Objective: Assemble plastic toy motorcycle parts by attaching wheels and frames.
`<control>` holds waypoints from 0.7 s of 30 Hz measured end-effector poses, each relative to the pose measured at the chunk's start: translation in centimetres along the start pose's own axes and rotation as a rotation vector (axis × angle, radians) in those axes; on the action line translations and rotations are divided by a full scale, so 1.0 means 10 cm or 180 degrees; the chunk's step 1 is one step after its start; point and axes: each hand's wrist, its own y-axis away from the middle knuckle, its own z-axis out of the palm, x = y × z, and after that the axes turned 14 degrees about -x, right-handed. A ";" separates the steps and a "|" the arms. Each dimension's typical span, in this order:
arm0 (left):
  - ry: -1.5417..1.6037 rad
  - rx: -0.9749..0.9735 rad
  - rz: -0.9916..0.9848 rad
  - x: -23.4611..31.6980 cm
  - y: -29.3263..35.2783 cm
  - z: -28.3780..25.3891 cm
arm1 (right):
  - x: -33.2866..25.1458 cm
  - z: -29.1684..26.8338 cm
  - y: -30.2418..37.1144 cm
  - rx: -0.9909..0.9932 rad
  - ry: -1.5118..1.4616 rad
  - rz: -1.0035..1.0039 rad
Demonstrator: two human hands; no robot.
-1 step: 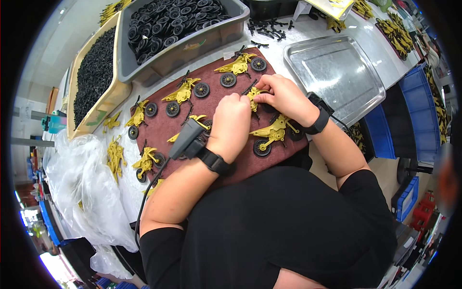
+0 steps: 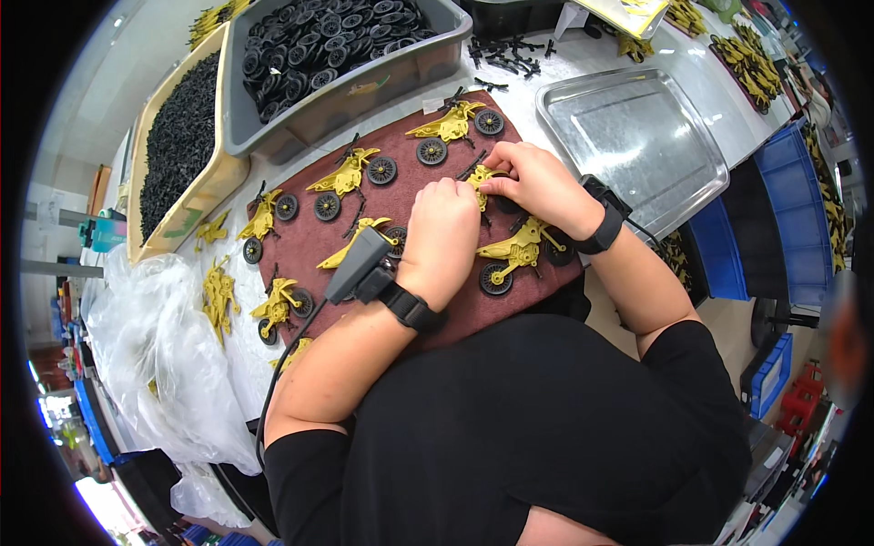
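Note:
A yellow plastic toy motorcycle (image 2: pixel 480 176) with black parts sits between my hands over a brown cloth (image 2: pixel 387 196). My right hand (image 2: pixel 539 187) pinches its right side between thumb and fingers. Against its left side, my left hand (image 2: pixel 444 227) is closed, its fingertips partly hidden by its own back. More yellow toy motorcycles with black spoked wheels lie around them: one (image 2: pixel 519 246) just below my right wrist, one (image 2: pixel 346 173) at the upper left, one (image 2: pixel 451 123) at the far edge. Another motorcycle (image 2: pixel 364 238) is partly covered by my left wrist.
A grey bin (image 2: pixel 364 84) of black wheels and a cream bin (image 2: pixel 205 191) of small black parts stand at the far left. To the right is a metal tray (image 2: pixel 628 136). Clear plastic bags (image 2: pixel 164 355) lie left; loose black pieces (image 2: pixel 514 59) lie behind the cloth.
My left hand and wrist have shifted very slightly, with the fingers a little differently bent. My right hand stays in place on the toy motorcycle.

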 end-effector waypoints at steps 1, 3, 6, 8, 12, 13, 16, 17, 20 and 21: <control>0.0000 0.0013 0.0005 0.00 0.00 0.02 | 0.00 -0.01 0.00 -0.0024 -0.0001 0.0043; -0.0172 0.0010 0.0072 0.01 -0.01 0.03 | 0.00 -0.05 0.00 -0.0134 -0.0176 0.0089; 0.0291 -0.0152 0.0073 -0.07 0.02 -0.14 | -0.01 -0.14 0.03 -0.0362 -0.1069 -0.0080; 0.0781 -0.0330 0.0153 -0.10 0.04 -0.36 | 0.05 -0.26 0.07 -0.0732 -0.1808 -0.0670; 0.1660 -0.1221 -0.0108 0.04 0.10 -0.93 | -0.27 -0.37 0.30 -0.0276 -0.0677 -0.1460; 0.1710 -0.1344 -0.0085 0.07 0.16 -1.00 | -0.31 -0.34 0.32 -0.0283 -0.0657 -0.1478; 0.1665 -0.0707 0.0292 0.15 0.31 -0.93 | -0.36 -0.16 0.39 0.0072 -0.1692 -0.1643; 0.1541 0.0035 0.0636 0.16 0.36 -0.86 | -0.39 -0.13 0.41 0.0045 -0.1686 -0.1650; 0.1373 0.0452 0.0561 0.21 0.47 -0.79 | -0.48 -0.08 0.48 0.0281 -0.1921 -0.1551; 0.1461 0.0585 0.0478 0.22 0.48 -0.79 | -0.48 -0.05 0.49 0.0252 -0.1916 -0.1553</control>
